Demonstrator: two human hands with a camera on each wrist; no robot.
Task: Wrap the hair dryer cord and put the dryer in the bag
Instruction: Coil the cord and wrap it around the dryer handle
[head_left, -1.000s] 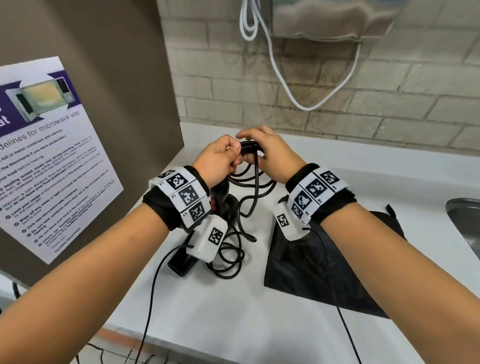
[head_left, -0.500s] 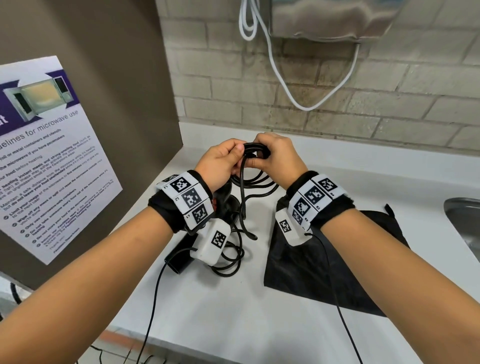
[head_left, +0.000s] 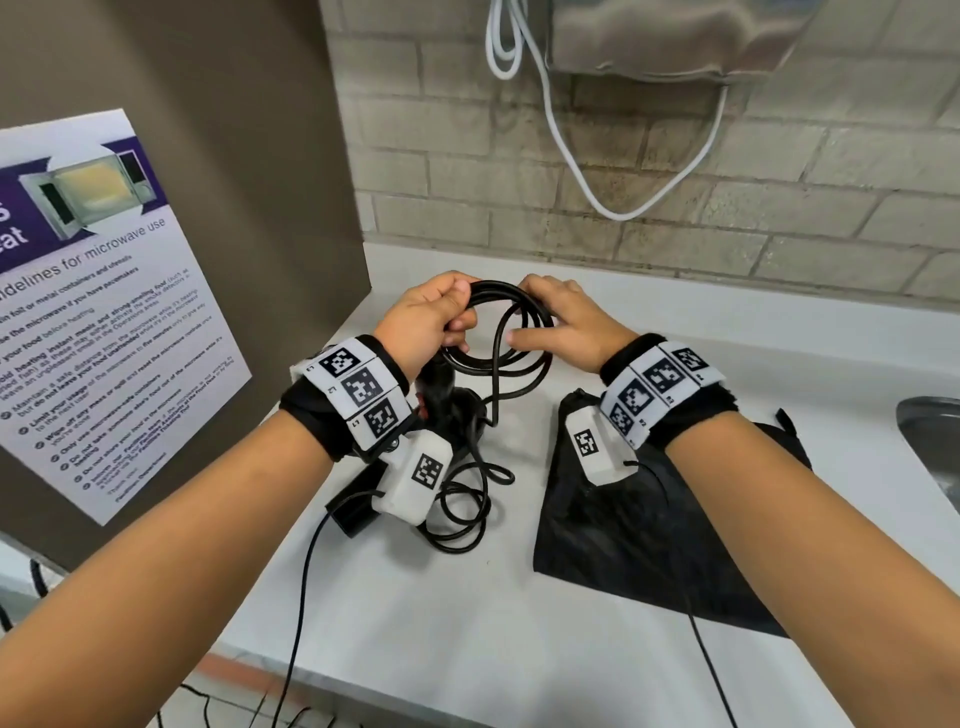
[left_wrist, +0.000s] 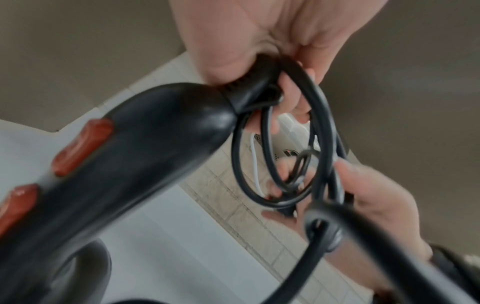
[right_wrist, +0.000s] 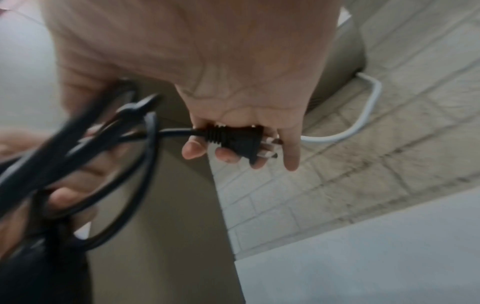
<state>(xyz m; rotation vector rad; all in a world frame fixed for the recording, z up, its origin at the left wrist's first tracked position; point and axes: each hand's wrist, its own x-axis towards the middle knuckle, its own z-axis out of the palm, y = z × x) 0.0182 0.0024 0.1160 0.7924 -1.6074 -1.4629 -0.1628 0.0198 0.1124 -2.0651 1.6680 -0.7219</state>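
A white counter (head_left: 467, 649) carries a flat black bag (head_left: 649, 545), apart from the dryer (head_left: 452, 410). Above, the left hand (head_left: 421, 322) grips the coiled cord (head_left: 498, 332); the right hand (head_left: 566, 325) curls around its plug (right_wrist: 239, 139).

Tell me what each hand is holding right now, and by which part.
The left hand grips the coiled loops of the black cord where it leaves the dryer handle. The right hand holds the cord's plug in its fingers.
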